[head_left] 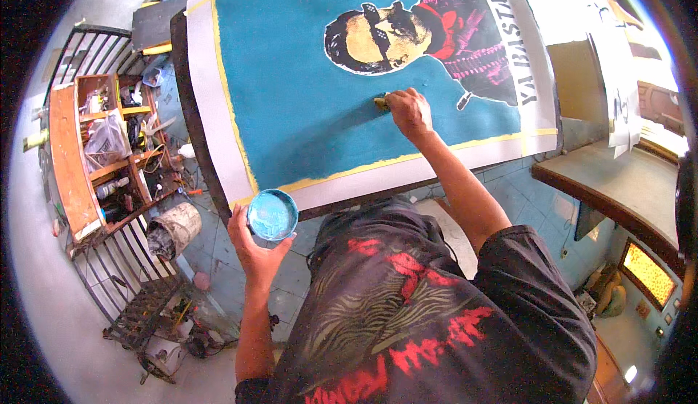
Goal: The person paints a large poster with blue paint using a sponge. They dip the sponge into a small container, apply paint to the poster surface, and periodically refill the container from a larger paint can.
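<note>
My left hand (256,253) is wrapped round a small round tub (273,215) with light blue paint inside, just off the near left corner of the painting. My right hand (411,117) pinches a small yellowish tool (381,102), seemingly a paintbrush; its tip is mostly hidden. It is at the teal background of a large painting (291,106), below a painted figure (436,33) in dark glasses and a red scarf. Yellow masking tape (342,176) frames the teal area inside a white border (349,195).
The painting lies on a dark-edged board (196,135). A wooden shelf (69,160) full of odds and ends stands at the left, near a paint-stained bucket (174,231). A brown-edged counter (618,193) is at the right. Blue tiles (538,219) cover the floor.
</note>
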Motion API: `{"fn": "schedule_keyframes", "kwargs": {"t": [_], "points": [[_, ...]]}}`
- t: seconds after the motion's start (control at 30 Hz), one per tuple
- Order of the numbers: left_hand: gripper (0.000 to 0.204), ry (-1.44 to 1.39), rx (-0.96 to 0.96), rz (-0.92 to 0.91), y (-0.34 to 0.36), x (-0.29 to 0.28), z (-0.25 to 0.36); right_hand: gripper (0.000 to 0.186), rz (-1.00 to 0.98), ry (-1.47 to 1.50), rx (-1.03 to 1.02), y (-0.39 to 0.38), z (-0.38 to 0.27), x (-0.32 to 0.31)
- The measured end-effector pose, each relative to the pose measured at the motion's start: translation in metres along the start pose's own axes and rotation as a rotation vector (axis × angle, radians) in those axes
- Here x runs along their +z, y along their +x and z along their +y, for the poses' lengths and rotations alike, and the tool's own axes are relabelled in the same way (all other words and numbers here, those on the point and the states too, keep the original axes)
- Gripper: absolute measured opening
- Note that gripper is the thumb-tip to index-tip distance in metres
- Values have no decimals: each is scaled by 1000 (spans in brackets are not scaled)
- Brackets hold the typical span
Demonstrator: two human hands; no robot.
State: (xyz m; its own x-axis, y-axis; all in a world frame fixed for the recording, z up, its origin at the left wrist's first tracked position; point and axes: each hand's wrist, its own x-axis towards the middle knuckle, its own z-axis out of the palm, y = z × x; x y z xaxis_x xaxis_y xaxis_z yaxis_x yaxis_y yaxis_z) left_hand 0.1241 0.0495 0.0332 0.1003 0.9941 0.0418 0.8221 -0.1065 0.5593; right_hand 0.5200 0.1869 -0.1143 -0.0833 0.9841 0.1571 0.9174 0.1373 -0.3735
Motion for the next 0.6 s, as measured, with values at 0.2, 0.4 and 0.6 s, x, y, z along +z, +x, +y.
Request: {"fn": "schedule_keyframes", "kwargs": {"t": [0.2,0.4,0.6], "points": [[103,-72,-60,60,5,-12,-15,13,-42,64,-90,24,-1,7],[102,-95,-102,35,-12,-8,-19,16,-214,112,-96,50,14,-2],[104,-99,-134,31,-25,-9,-24,17,-167,149,1,52,26,-38]]}}
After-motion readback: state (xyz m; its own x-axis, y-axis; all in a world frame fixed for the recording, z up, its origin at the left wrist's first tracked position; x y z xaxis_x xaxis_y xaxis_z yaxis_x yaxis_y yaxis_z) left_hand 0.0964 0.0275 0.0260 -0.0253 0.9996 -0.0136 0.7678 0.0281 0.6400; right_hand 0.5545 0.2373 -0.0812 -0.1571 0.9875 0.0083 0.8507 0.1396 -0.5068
